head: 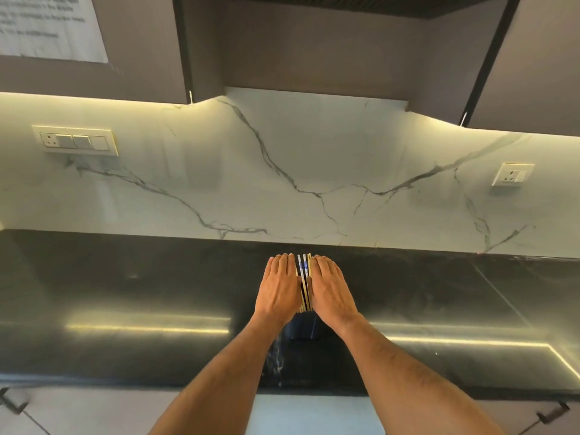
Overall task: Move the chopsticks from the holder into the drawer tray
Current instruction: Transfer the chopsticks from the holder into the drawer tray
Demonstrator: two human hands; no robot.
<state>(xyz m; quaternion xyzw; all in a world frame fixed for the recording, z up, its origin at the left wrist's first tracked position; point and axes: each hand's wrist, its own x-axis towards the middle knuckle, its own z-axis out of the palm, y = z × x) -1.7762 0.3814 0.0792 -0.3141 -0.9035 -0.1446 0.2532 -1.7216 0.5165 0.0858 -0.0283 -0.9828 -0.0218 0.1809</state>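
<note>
A bundle of several chopsticks, gold, black and white with blue marks, stands upright in a dark blue holder on the black countertop. My left hand presses flat against the bundle's left side and my right hand against its right side, so the sticks are squeezed between both palms. The chopsticks' lower ends are hidden inside the holder. No drawer tray is in view.
A white marble backsplash rises behind the counter, with a switch panel at left and a socket at right. Dark wall cabinets hang overhead. Drawer handles show below the counter edge.
</note>
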